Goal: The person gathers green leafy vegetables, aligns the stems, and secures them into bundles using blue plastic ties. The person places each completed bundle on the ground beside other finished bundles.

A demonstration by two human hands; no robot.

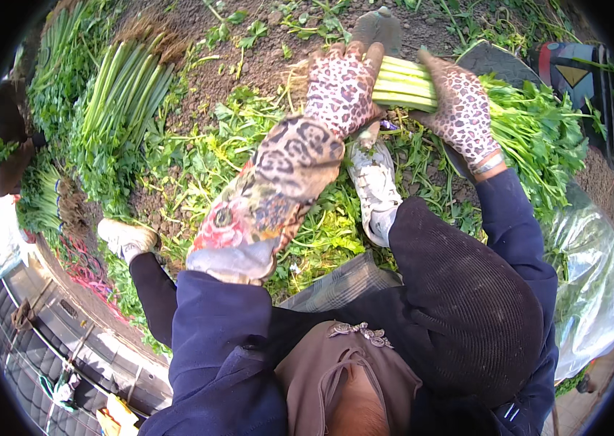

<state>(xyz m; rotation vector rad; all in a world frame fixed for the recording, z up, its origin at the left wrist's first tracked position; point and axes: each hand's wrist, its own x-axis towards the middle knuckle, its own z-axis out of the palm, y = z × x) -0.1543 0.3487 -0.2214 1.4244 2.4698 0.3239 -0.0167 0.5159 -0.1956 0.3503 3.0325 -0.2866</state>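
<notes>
My left hand (344, 90), in a leopard-print glove with a patterned oversleeve, grips the root end of a bunch of celery (404, 83). Pale roots stick out on its far left side. My right hand (458, 103), in a matching glove, is closed round the stalks farther right, with a stretch of green stalk showing between both hands. The leafy tops (538, 125) spread out to the right, past my right wrist. A dark, rounded flat piece (378, 34) lies just beyond my left hand; what it is I cannot tell.
Bundles of rooted celery (124, 90) lie at the left. Loose leaves (214, 158) cover the soil round my white shoes (373, 180). Pink and red ties (86, 267) lie lower left, a clear plastic sheet (590, 289) at the right. Another person's arm (12, 169) shows at the left rim.
</notes>
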